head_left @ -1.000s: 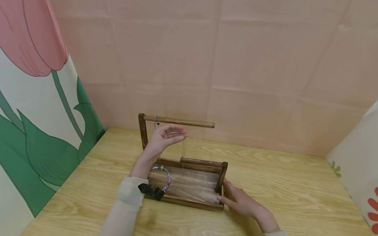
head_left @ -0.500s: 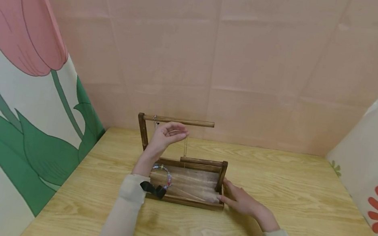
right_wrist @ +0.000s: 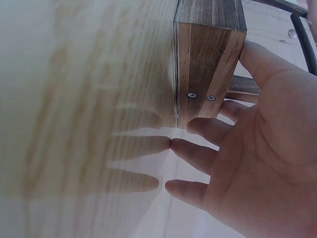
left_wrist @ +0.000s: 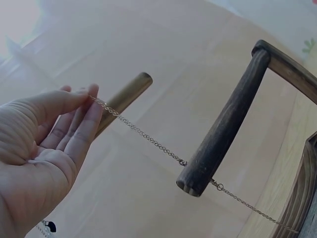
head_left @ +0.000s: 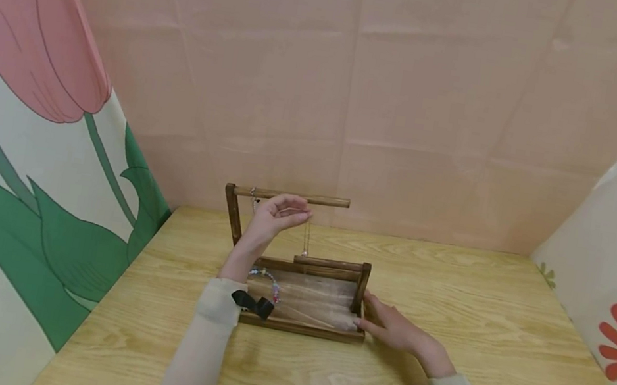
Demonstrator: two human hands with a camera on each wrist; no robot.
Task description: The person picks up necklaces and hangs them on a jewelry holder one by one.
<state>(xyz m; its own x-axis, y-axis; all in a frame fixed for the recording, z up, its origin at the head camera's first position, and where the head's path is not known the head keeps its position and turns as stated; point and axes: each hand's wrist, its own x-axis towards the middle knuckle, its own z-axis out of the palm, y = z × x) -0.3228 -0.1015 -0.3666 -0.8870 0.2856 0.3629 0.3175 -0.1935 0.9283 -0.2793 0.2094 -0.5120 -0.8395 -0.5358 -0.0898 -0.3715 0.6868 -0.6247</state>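
Note:
A brown wooden jewelry stand (head_left: 306,330), a shallow tray with two bars on posts, stands on the table. My left hand (head_left: 276,219) pinches a thin chain necklace (left_wrist: 143,133) between thumb and fingertips, above the tray. In the left wrist view the chain runs down past the free end of the lower bar (left_wrist: 223,124), a small clasp or ring just beyond it. Whether it loops over that bar I cannot tell. My right hand (head_left: 393,325) holds the tray's right end, thumb at the rim and fingers along the outside; in the right wrist view fingertips touch near the screwed corner (right_wrist: 210,64).
A beaded bracelet (head_left: 275,288) shows beside the left wrist, over the tray's left part. Another piece of jewelry (head_left: 254,198) hangs on the upper bar (head_left: 331,202). Wood-grain table (head_left: 504,328) surrounds the stand; a pink cloth backdrop (head_left: 418,102) rises behind.
My left hand has risen slightly and moved a little right, drawing the chain upward; a small bright piece now shows at the lower bar. The right hand and the stand stay put.

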